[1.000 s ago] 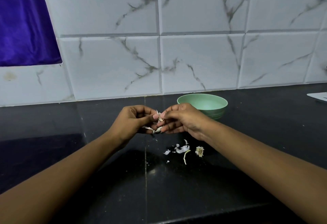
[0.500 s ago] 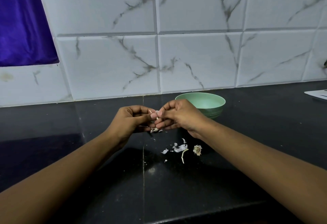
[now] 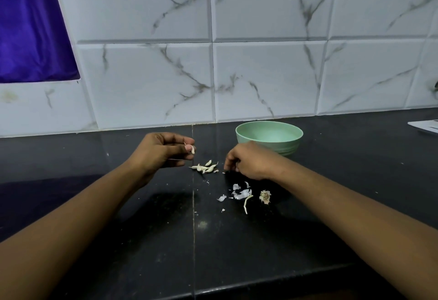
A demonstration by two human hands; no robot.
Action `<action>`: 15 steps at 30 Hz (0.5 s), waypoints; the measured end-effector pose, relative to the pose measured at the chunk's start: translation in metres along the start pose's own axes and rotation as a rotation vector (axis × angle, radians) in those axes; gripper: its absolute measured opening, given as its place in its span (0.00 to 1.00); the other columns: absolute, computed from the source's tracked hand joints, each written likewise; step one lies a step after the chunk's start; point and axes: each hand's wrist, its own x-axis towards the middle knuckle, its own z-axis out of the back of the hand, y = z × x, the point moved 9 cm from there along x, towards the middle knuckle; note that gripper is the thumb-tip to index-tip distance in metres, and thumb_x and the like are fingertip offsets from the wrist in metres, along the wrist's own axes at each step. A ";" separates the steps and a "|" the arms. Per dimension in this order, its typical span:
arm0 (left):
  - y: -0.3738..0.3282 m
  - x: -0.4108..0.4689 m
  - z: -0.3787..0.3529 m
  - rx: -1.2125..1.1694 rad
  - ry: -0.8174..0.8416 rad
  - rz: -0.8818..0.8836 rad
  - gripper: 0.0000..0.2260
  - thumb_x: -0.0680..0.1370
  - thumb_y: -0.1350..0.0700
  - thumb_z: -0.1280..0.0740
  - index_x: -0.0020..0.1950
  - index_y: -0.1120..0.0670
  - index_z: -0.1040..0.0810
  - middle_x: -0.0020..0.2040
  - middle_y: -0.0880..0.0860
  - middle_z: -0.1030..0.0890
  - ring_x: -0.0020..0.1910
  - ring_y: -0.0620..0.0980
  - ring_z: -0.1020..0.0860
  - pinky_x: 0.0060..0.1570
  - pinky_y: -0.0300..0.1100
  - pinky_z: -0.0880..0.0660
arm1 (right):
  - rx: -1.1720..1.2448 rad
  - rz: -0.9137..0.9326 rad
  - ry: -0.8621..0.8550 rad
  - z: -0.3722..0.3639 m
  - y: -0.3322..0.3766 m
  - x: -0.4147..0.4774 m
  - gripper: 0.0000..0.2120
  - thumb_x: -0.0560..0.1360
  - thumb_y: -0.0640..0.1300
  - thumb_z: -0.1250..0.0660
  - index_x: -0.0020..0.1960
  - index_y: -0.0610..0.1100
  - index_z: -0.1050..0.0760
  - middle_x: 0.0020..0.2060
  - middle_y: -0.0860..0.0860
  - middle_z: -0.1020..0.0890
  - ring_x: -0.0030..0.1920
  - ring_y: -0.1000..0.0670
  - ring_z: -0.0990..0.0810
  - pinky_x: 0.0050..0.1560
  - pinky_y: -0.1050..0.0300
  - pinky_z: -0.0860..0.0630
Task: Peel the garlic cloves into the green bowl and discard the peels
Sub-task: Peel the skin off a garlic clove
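Note:
My left hand (image 3: 163, 151) pinches one small pale garlic clove (image 3: 192, 149) between thumb and fingertips, a little above the black counter. Several small cloves (image 3: 205, 168) lie in a loose cluster on the counter between my hands. My right hand (image 3: 248, 161) rests fingers-down on the counter just right of that cluster, fingers curled; whether it holds anything is hidden. The green bowl (image 3: 270, 134) stands behind my right hand, its visible inside bare. White peel scraps (image 3: 240, 193), a pale stem (image 3: 246, 203) and the dry root end (image 3: 265, 196) lie nearer me.
The black stone counter (image 3: 142, 240) ends in a front edge close to me. Marbled white wall tiles (image 3: 260, 74) rise right behind the bowl. A purple cloth (image 3: 30, 34) hangs at the upper left. A white flat object (image 3: 426, 125) lies at the far right.
My hands, joined on the garlic before, have pulled apart. Several cloves now lie on the counter between them. My right hand has dropped to the counter; my left keeps one clove.

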 end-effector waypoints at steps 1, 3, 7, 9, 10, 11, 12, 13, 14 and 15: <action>0.000 0.000 -0.001 0.002 0.002 -0.001 0.05 0.74 0.66 0.32 0.46 0.57 0.20 0.36 0.49 0.15 0.34 0.43 0.17 0.34 0.33 0.22 | 0.001 0.014 -0.011 -0.003 0.001 0.001 0.20 0.74 0.30 0.42 0.56 0.47 0.20 0.50 0.51 0.17 0.50 0.52 0.20 0.49 0.65 0.27; -0.001 0.001 0.000 0.004 -0.002 0.000 0.05 0.74 0.66 0.32 0.46 0.56 0.20 0.36 0.49 0.15 0.34 0.43 0.17 0.34 0.34 0.22 | -0.035 0.059 0.007 -0.009 0.005 0.002 0.23 0.73 0.29 0.43 0.60 0.47 0.22 0.56 0.49 0.20 0.57 0.49 0.23 0.55 0.61 0.29; 0.001 0.001 0.001 0.011 0.004 0.002 0.05 0.74 0.65 0.32 0.46 0.56 0.19 0.37 0.50 0.15 0.34 0.44 0.17 0.35 0.34 0.21 | -0.043 0.109 0.056 -0.008 0.011 0.001 0.23 0.71 0.29 0.43 0.55 0.49 0.18 0.53 0.50 0.17 0.53 0.50 0.20 0.56 0.58 0.25; 0.002 0.001 0.001 0.017 0.014 0.000 0.05 0.74 0.65 0.32 0.47 0.56 0.19 0.38 0.50 0.15 0.35 0.44 0.17 0.35 0.35 0.21 | 0.026 0.095 0.109 -0.003 0.010 -0.003 0.20 0.71 0.30 0.42 0.48 0.48 0.17 0.45 0.50 0.15 0.44 0.54 0.17 0.52 0.57 0.22; 0.002 0.001 0.001 0.016 0.015 -0.003 0.05 0.74 0.65 0.31 0.47 0.56 0.19 0.38 0.51 0.15 0.35 0.45 0.17 0.36 0.35 0.21 | 0.050 0.100 0.115 0.000 0.011 -0.004 0.18 0.72 0.31 0.41 0.47 0.47 0.17 0.44 0.50 0.14 0.43 0.56 0.17 0.51 0.58 0.22; 0.001 0.002 0.001 0.017 0.014 -0.005 0.05 0.74 0.64 0.31 0.47 0.56 0.19 0.38 0.51 0.15 0.35 0.45 0.17 0.36 0.35 0.21 | 0.060 0.117 0.103 0.002 0.014 -0.005 0.17 0.72 0.32 0.40 0.48 0.47 0.17 0.45 0.50 0.15 0.43 0.56 0.17 0.51 0.59 0.22; 0.001 0.002 0.002 0.019 0.013 -0.006 0.05 0.74 0.64 0.31 0.47 0.56 0.19 0.38 0.51 0.15 0.35 0.45 0.17 0.36 0.35 0.21 | 0.056 0.153 0.089 0.002 0.021 -0.006 0.17 0.73 0.32 0.39 0.50 0.47 0.17 0.47 0.51 0.15 0.46 0.55 0.17 0.53 0.59 0.23; 0.001 0.002 0.002 0.022 0.014 -0.007 0.05 0.74 0.64 0.31 0.47 0.56 0.19 0.38 0.51 0.15 0.35 0.45 0.17 0.36 0.35 0.21 | 0.037 0.202 0.085 -0.002 0.029 -0.007 0.17 0.73 0.32 0.39 0.54 0.47 0.18 0.51 0.52 0.16 0.50 0.54 0.18 0.55 0.59 0.25; 0.001 0.002 0.002 0.023 0.014 -0.009 0.05 0.74 0.64 0.31 0.46 0.56 0.19 0.38 0.50 0.15 0.35 0.45 0.17 0.35 0.35 0.21 | -0.001 0.258 0.089 -0.008 0.037 -0.009 0.19 0.74 0.32 0.40 0.57 0.47 0.19 0.54 0.51 0.17 0.54 0.53 0.20 0.57 0.60 0.27; 0.001 0.002 0.001 0.025 0.015 -0.011 0.05 0.74 0.64 0.31 0.46 0.56 0.19 0.38 0.50 0.15 0.35 0.45 0.17 0.35 0.35 0.21 | -0.056 0.309 0.095 -0.015 0.046 -0.010 0.21 0.74 0.31 0.41 0.60 0.47 0.21 0.57 0.50 0.19 0.57 0.51 0.22 0.58 0.59 0.29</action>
